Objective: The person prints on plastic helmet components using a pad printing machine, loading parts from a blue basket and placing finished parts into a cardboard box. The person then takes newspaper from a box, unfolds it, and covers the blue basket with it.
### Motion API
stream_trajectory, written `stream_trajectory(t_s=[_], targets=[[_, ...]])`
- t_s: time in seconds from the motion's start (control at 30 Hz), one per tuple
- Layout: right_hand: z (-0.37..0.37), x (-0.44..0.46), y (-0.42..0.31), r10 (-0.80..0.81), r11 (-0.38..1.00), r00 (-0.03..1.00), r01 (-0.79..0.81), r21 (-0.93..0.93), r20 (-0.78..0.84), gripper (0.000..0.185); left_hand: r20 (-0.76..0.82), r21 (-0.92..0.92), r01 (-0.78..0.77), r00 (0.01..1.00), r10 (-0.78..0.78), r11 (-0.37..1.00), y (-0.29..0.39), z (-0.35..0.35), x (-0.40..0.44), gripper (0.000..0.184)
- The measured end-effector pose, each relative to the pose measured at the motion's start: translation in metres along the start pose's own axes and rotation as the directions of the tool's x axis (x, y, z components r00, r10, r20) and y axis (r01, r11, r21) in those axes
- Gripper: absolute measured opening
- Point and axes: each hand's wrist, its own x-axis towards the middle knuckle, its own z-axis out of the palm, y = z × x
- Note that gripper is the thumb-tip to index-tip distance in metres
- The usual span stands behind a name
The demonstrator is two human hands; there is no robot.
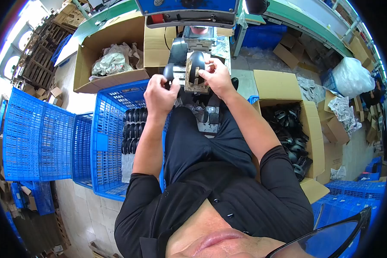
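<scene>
A small machine [198, 88] stands between my knees, with a curved black part [197, 62] on its worn fixture. My right hand [218, 78] is at the right side of that part, thumb and fingers pinched at its edge. To the left, my left hand [160, 93] holds another rounded black part [168, 72] between thumb and fingers, beside the fixture. A dark glossy block [178, 51] sits behind, on the machine's left. What lies under my fingertips is partly hidden.
At my left, a blue crate [101, 159] holds rows of black parts [135, 129]. An open carton [316, 142] of black parts [288, 133] stands at my right. Another carton [84, 64] with crumpled wrapping is at the back left. A blue machine head [189, 6] overhangs the fixture.
</scene>
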Motion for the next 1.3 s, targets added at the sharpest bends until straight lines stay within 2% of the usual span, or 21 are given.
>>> stream_trajectory(t_s=[0.07, 0.1, 0.2, 0.23, 0.33, 0.37, 0.4, 0.47, 0.5, 0.53, 0.57, 0.6, 0.63, 0.7, 0.77, 0.83, 0.93, 1.03, 1.13, 1.23, 1.3], targets=[[0.008, -0.002, -0.006, -0.002, 1.0, 0.999, 0.001, -0.024, -0.05, 0.051, -0.006, 0.006, 0.048, 0.999, -0.048, 0.999, -0.018, -0.018, -0.012, 0.035], [-0.002, -0.005, 0.003, 0.007, 1.0, 0.998, -0.009, -0.021, -0.058, 0.051, -0.023, -0.027, 0.14, 0.99, -0.14, 0.99, -0.03, -0.009, -0.033, 0.034], [-0.002, -0.011, 0.014, -0.01, 0.996, 0.994, 0.019, 0.089, -0.107, 0.052, -0.01, 0.023, 0.294, 0.956, -0.294, 0.955, -0.087, -0.032, -0.052, 0.031], [-0.012, -0.014, 0.017, -0.013, 1.0, 0.997, 0.013, 0.006, -0.081, 0.051, 0.01, -0.005, 0.388, 0.922, -0.388, 0.922, -0.107, -0.038, -0.062, 0.033], [-0.057, -0.043, 0.036, 0.054, 0.998, 0.992, -0.049, 0.049, -0.117, 0.049, 0.06, 0.158, 0.528, 0.839, -0.542, 0.835, -0.193, -0.051, -0.113, 0.043], [-0.066, -0.058, 0.026, 0.108, 0.981, 0.966, -0.141, -0.13, -0.234, 0.052, 0.079, 0.225, 0.568, 0.8, -0.595, 0.792, -0.222, -0.056, -0.136, 0.047], [-0.099, -0.065, 0.049, 0.135, 0.962, 0.957, -0.189, -0.198, -0.257, 0.053, 0.123, 0.322, 0.596, 0.744, -0.657, 0.735, -0.25, -0.061, -0.159, 0.048], [-0.175, -0.085, 0.105, 0.142, 0.947, 0.942, -0.219, -0.234, -0.304, 0.055, 0.19, 0.475, 0.621, 0.62, -0.762, 0.623, -0.289, -0.07, -0.217, 0.049], [-0.192, -0.102, 0.109, 0.178, 0.942, 0.902, -0.272, -0.197, -0.393, 0.055, 0.21, 0.527, 0.618, 0.571, -0.794, 0.584, -0.301, -0.072, -0.239, 0.049], [-0.225, -0.119, 0.115, 0.2, 0.833, 0.884, -0.38, -0.401, -0.423, 0.054, 0.307, 0.578, 0.608, 0.456, -0.835, 0.545, -0.306, -0.075, -0.253, 0.049], [-0.278, -0.137, 0.148, 0.185, 0.75, 0.873, -0.422, -0.509, -0.451, 0.057, 0.4, 0.623, 0.587, 0.329, -0.855, 0.517, -0.308, -0.077, -0.265, 0.049], [-0.327, -0.161, 0.176, 0.161, 0.607, 0.9, -0.413, -0.679, -0.404, 0.058, 0.424, 0.666, 0.561, 0.257, -0.868, 0.491, -0.312, -0.072, -0.28, 0.051], [-0.355, -0.178, 0.187, 0.143, 0.44, 0.925, -0.377, -0.815, -0.351, 0.059, 0.413, 0.661, 0.584, 0.242, -0.878, 0.472, -0.315, -0.067, -0.299, 0.053], [-0.307, -0.209, 0.158, 0.239, -0.008, 0.842, -0.497, -0.868, -0.484, 0.057, 0.446, 0.685, 0.553, 0.197, -0.873, 0.474, -0.316, -0.062, -0.319, 0.051], [-0.405, -0.256, 0.249, 0.452, 0.283, 0.755, -0.627, -0.726, -0.476, 0.051, 0.503, 0.694, 0.508, 0.165, -0.849, 0.51, -0.304, -0.057, -0.33, 0.049], [-0.352, -0.273, 0.23, 0.671, 0.43, 0.54, -0.842, -0.326, -0.508, 0.048, 0.575, 0.645, 0.469, 0.222, -0.787, 0.603, -0.305, -0.045, -0.355, 0.051], [-0.33, -0.28, 0.233, 0.673, 0.484, 0.627, -0.774, -0.409, -0.391, 0.044, 0.657, 0.632, 0.458, 0.112, -0.746, 0.625, -0.294, -0.034, -0.354, 0.051], [-0.315, -0.275, 0.226, 0.63, 0.465, 0.619, -0.784, -0.411, -0.469, 0.037, 0.655, 0.614, 0.453, 0.165, -0.738, 0.646, -0.28, -0.032, -0.351, 0.046], [-0.311, -0.272, 0.219, 0.595, 0.513, 0.689, -0.722, -0.465, -0.414, 0.034, 0.622, 0.604, 0.478, 0.219, -0.752, 0.638, -0.289, -0.02, -0.367, 0.046], [-0.293, -0.262, 0.2, 0.449, 0.201, 0.723, -0.654, -0.729, -0.525, 0.034, 0.638, 0.588, 0.498, 0.2, -0.744, 0.638, -0.299, -0.015, -0.375, 0.048], [-0.292, -0.259, 0.191, 0.47, 0.218, 0.698, -0.685, -0.695, -0.54, 0.038, 0.669, 0.538, 0.522, 0.212, -0.712, 0.662, -0.302, -0.014, -0.38, 0.044]])
